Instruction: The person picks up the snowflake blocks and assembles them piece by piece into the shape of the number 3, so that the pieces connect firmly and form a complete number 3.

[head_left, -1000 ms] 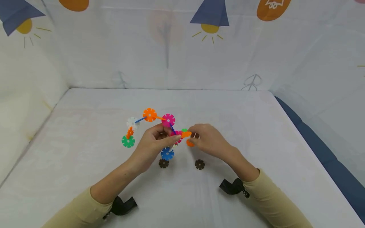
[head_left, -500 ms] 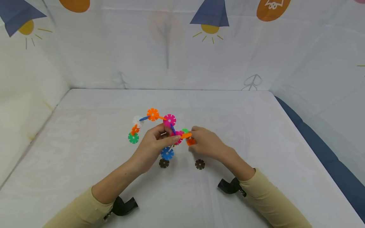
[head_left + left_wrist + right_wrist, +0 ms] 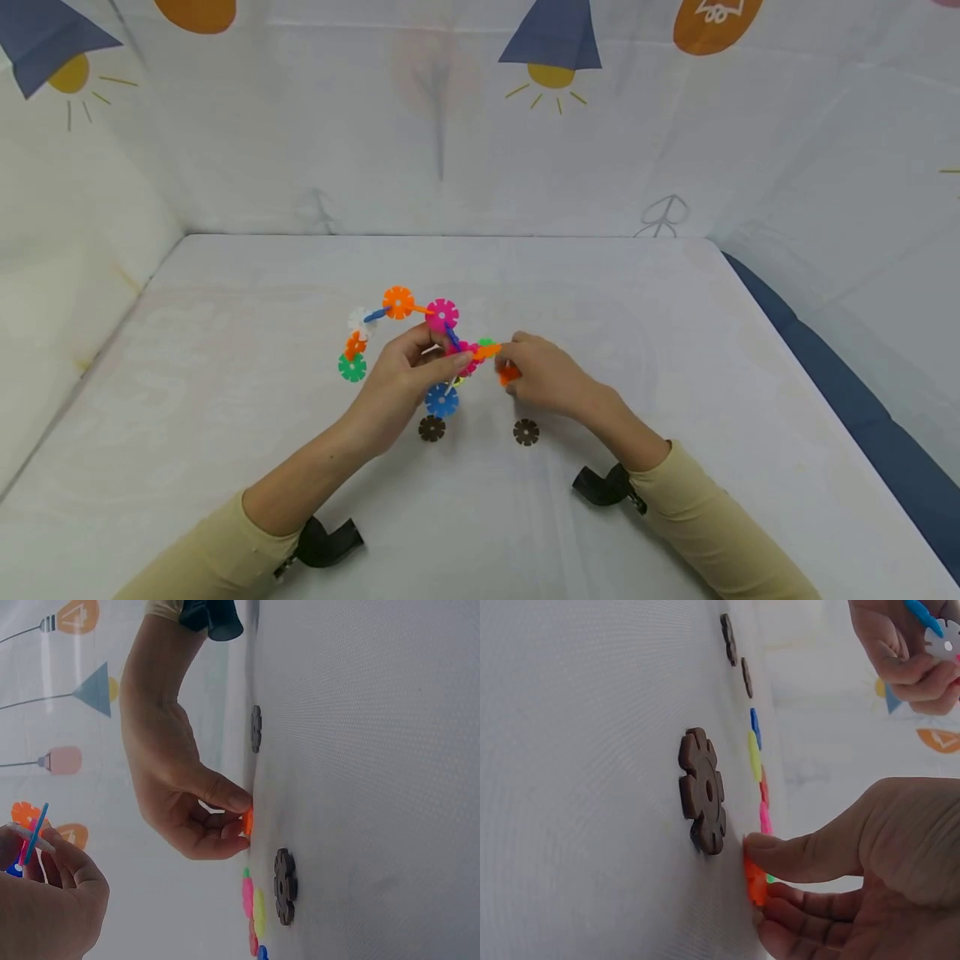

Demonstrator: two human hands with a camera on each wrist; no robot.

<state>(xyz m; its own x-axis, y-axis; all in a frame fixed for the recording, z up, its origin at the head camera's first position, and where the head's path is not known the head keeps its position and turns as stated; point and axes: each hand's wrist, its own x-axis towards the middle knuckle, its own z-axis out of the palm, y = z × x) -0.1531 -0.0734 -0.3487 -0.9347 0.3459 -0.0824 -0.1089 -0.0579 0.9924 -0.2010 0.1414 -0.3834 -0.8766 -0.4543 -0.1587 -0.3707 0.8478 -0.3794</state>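
Observation:
My left hand (image 3: 401,383) pinches a chain of joined plastic snowflake discs above the table. An orange disc (image 3: 398,302), a pink disc (image 3: 442,315) and a green disc (image 3: 352,367) show along it. My right hand (image 3: 555,375) is to the right, low at the table. Between its thumb and fingers it pinches a loose orange disc (image 3: 754,879), also seen in the left wrist view as an orange edge (image 3: 248,822). Around the left fingertips pieces overlap, so which are joined there is unclear.
Two brown discs, one left (image 3: 431,429) and one right (image 3: 526,432), lie on the white table (image 3: 645,333) in front of the hands. A yellow disc (image 3: 754,756) and several other coloured discs lie in a row. Printed fabric walls surround the table.
The chain's left end has swung a little to the right. My right hand has closed in lower around the orange disc and shifted it slightly right. My left hand keeps its grip.

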